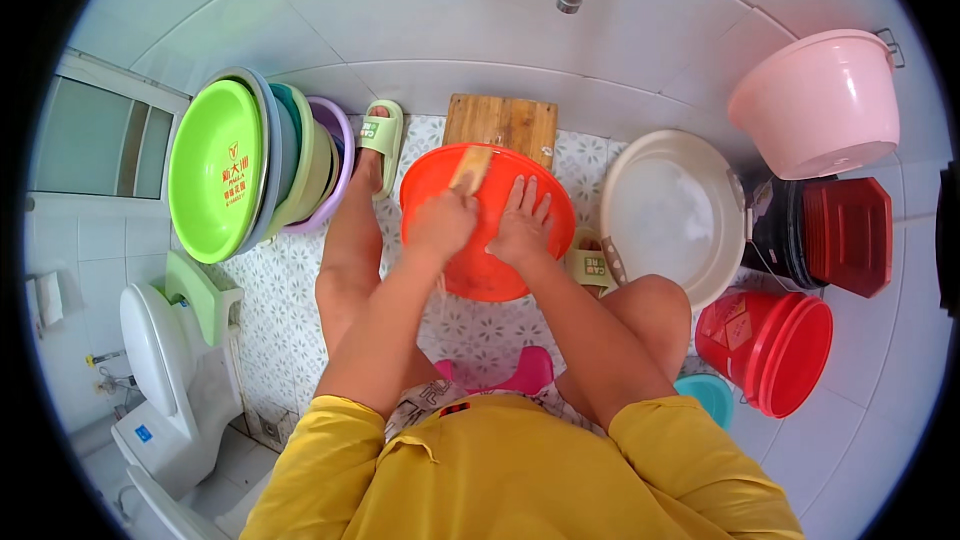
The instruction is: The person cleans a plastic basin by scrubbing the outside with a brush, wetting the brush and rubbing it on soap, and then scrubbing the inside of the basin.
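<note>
The left hand (440, 225) has its grip closed on a tan wooden-backed scrub brush (470, 170); the right hand (520, 225) lies open and flat on the round orange plastic basin (540, 190), on the tiled floor (480, 325) between the knees. The wet basin could slide or tip under pressure. Its inside and the bristles are hidden.

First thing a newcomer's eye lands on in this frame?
The round orange plastic basin at centre, with the left hand gripping a wooden scrub brush on it and the right hand pressed flat beside. Next, the stack of green, grey and purple basins leaning at left, and the red plastic bucket lower right.
</note>
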Motion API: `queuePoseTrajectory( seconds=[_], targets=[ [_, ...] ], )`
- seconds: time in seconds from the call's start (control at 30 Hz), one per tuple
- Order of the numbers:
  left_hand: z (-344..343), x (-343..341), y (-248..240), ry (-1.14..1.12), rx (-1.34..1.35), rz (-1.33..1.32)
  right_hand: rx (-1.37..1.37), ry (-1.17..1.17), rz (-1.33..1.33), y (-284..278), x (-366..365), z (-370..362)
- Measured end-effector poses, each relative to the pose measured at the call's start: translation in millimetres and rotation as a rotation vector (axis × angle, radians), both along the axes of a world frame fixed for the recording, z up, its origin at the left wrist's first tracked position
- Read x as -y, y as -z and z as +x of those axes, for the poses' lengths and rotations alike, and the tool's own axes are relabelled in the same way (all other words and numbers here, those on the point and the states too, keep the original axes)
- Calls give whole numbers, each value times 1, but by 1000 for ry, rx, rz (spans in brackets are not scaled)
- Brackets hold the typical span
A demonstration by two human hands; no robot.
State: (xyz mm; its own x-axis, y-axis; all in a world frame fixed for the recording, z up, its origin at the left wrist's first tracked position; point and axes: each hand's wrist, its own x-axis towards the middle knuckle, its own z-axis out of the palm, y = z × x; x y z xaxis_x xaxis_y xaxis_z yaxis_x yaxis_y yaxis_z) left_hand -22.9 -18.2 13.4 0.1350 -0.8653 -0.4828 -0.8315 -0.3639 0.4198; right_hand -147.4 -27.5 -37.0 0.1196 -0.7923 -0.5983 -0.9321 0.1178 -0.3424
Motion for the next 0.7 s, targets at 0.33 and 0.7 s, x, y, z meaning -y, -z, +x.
queuePoseTrajectory(
  seconds=[0.33, 0.7],
  targets=[
    [17, -4, 9, -88, 43, -23, 2, 13, -8, 0, 0, 2],
    [26, -9, 22, -57, 39, -81, 8, 7, 13, 1, 1, 2]
  ],
)
